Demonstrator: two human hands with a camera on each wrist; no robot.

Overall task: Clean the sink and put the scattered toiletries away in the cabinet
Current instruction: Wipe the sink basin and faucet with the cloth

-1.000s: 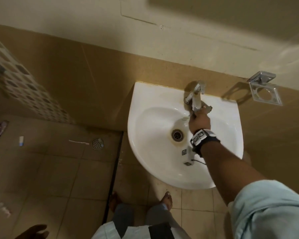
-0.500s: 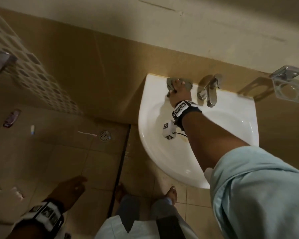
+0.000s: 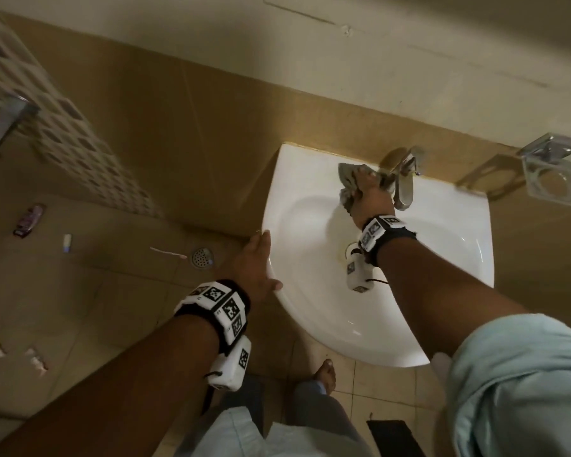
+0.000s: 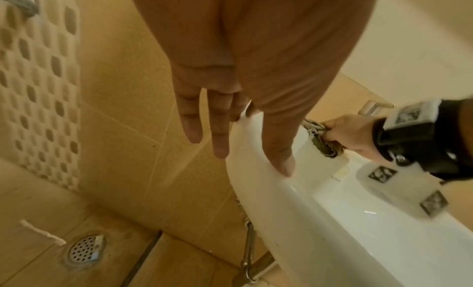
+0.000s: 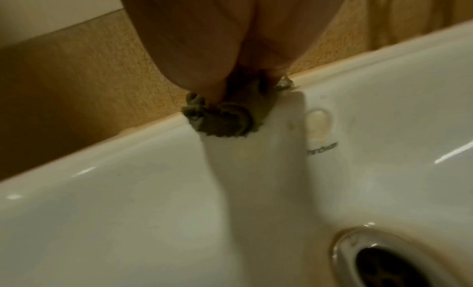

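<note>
A white wall-hung sink [image 3: 310,324] fills the middle of the head view. My right hand [image 3: 368,189] grips a grey cloth [image 3: 348,179] and presses it on the sink's back ledge, just left of the chrome tap [image 3: 404,183]. The cloth [image 5: 220,117] sits bunched under my fingers in the right wrist view, above the drain [image 5: 384,261]. My left hand [image 3: 257,262] rests with straight fingers on the sink's left rim [image 4: 256,170], thumb on top. Toiletries lie on the floor: a pink toothbrush [image 3: 168,253], a small white tube [image 3: 67,243] and a purple packet [image 3: 29,220].
A floor drain [image 3: 201,257] sits by the toothbrush. More small items [image 3: 37,359] lie at the lower left floor. An empty chrome holder [image 3: 556,179] hangs on the wall right of the sink. My bare foot [image 3: 325,376] stands below the basin.
My right hand moved the cloth from under the tap to the back left ledge, then back right towards the tap. My left hand rose from the lower left and now rests on the sink's rim.
</note>
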